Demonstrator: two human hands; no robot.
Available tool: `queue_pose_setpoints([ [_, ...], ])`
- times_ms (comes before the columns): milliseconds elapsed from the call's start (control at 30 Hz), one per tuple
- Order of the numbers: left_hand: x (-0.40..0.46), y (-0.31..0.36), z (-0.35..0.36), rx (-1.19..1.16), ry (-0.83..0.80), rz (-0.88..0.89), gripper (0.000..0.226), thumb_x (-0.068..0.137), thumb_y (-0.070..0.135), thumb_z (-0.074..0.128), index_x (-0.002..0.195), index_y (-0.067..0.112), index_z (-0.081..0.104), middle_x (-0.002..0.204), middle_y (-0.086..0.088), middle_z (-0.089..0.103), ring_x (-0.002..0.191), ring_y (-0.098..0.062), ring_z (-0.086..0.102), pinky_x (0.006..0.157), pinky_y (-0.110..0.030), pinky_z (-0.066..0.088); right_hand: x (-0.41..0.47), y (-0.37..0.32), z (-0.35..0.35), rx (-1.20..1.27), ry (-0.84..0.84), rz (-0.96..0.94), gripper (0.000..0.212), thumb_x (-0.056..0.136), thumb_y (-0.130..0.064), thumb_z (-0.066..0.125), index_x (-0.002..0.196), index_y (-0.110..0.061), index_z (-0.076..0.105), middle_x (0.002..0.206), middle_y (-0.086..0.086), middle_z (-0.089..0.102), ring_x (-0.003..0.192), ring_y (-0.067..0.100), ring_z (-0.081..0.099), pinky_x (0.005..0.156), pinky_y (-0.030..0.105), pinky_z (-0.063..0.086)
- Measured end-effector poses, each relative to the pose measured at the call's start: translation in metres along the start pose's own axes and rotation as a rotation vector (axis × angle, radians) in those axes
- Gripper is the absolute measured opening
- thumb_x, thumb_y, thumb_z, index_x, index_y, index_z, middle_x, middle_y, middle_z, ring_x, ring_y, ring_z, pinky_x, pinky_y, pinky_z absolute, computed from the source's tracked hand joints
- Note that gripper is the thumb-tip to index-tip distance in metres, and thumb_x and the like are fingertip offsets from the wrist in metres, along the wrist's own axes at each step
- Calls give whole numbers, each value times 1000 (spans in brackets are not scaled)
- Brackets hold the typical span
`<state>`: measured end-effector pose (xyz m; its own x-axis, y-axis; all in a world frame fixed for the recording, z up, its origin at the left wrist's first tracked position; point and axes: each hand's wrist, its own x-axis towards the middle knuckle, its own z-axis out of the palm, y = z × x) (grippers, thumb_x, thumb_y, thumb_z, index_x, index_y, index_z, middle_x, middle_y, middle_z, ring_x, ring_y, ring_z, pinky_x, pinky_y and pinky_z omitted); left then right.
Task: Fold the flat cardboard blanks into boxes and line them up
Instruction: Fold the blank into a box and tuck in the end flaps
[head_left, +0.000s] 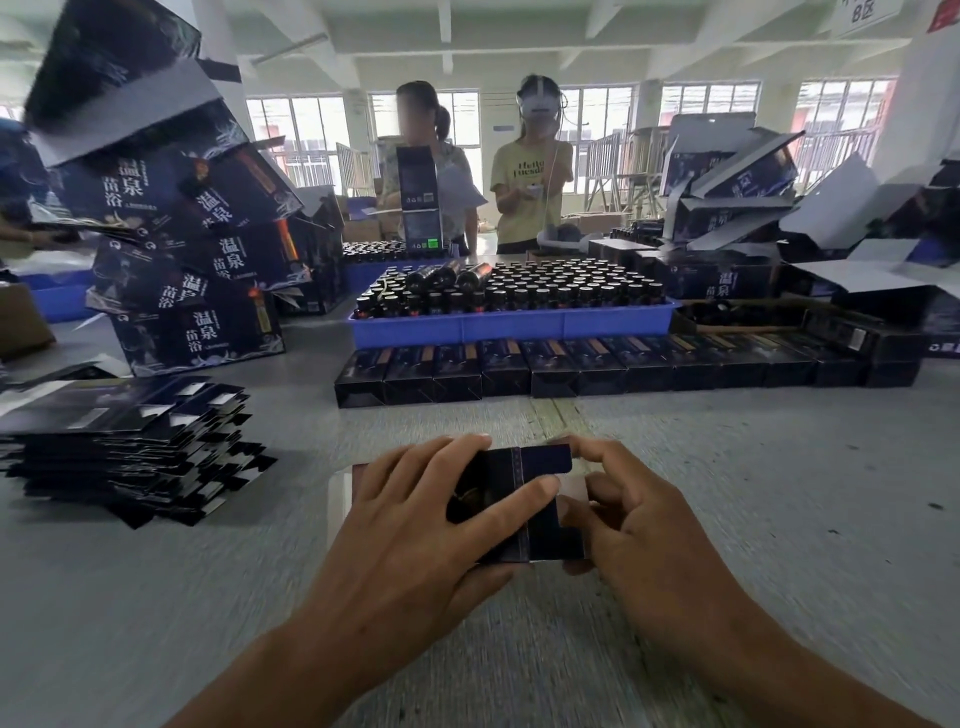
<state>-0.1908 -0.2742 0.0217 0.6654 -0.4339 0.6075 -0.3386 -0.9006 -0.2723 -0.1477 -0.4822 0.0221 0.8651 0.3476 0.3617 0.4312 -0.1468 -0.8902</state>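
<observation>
Dark blue card is everywhere on my grey table (727, 493). At nine o'clock I see a stack of flat blanks (124, 441), fanned and slipping, and at ten o'clock behind it a leaning pile of big printed cartons (192, 260). At six o'clock my left hand (415, 525) grips the box (540, 499) I am folding, fingers spread and curled over its top, thumb under the near edge. That box lies on the table between my hands, its right end flaps loose. My right hand (639, 519) is at that end, fingers bent in against the flaps, forefinger on the far corner; I take it as pinching the card. At twelve o'clock a row of folded boxes (623, 364) runs side by side, touching, in front of a blue tray (509, 325) packed with dark bottles (519, 291). Two people (483, 166) stand beyond the tray. At two o'clock open cartons (737, 197) lie heaped
</observation>
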Motion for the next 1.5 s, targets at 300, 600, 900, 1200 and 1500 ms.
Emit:
queue_pose_setpoints([
  [300, -1, 2, -5, -125, 33, -51, 69, 80, 44, 69, 143, 36, 43, 146, -14, 48, 135, -32, 41, 105, -58, 44, -3, -5, 3, -143, 53, -189, 47, 99, -11, 60, 120, -52, 51, 66, -38, 58, 68, -13, 63, 58, 5, 49],
  [600, -1, 2, -4, -169, 97, -44, 50, 80, 36, 67, 127, 28, 55, 145, -15, 52, 135, -31, 43, 98, -51, 50, -4, -6, 5, -109, 95, -159, 58, 96, -23, 64, 111, -73, 39, 98, -30, 70, 84, -5, 70, 64, 8, 53],
  [900, -3, 2, -3, -167, 114, -47, 41, 85, 36, 59, 125, 28, 51, 147, -15, 47, 137, -31, 40, 98, -48, 50, -7, -6, 7, -277, 99, -256, 43, 97, -19, 61, 121, -55, 56, 111, -32, 62, 87, -8, 67, 66, 6, 51],
  [1200, -4, 0, 0, -122, 71, -47, 60, 80, 33, 66, 137, 33, 49, 146, -14, 46, 136, -31, 41, 98, -44, 45, -8, -7, 6, -272, 89, -262, 44, 97, -15, 62, 112, -55, 58, 105, -29, 67, 96, -8, 65, 71, 3, 49],
  [1500, -5, -7, -5, -127, 39, -92, 53, 76, 30, 69, 129, 23, 66, 141, -18, 53, 128, -37, 54, 84, -47, 59, -12, -8, 6, -348, -168, -136, 78, 67, -78, 70, 132, -75, 28, 124, -64, 25, 116, -27, 38, 72, 2, 45],
])
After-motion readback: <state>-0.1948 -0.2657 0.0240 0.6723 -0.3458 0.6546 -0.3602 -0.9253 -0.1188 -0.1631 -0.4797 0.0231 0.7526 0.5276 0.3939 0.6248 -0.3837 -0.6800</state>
